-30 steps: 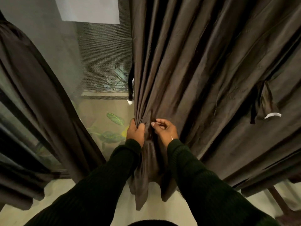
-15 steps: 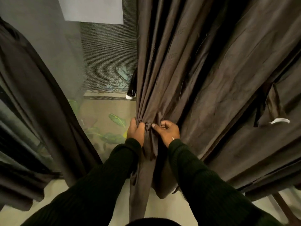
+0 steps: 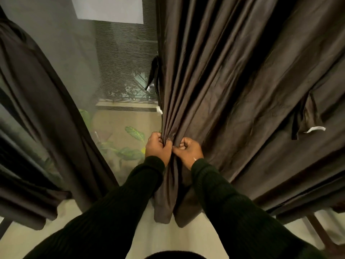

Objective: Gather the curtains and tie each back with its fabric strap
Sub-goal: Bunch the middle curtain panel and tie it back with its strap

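Right curtain (image 3: 233, 86), gathering stage. Left hand (image 3: 157, 146) and right hand (image 3: 188, 150), side by side and nearly touching, each clench a bunch of pleats at the curtain's inner edge; the folds run up toward 12 o'clock and hang to the floor at 6. One strap (image 3: 154, 75) dangles at 12 o'clock from the left hand (the nearer hand); a second strap (image 3: 308, 118) hangs at 3 o'clock, well apart. Left curtain (image 3: 43, 113) lies at 9 o'clock, not yet held.
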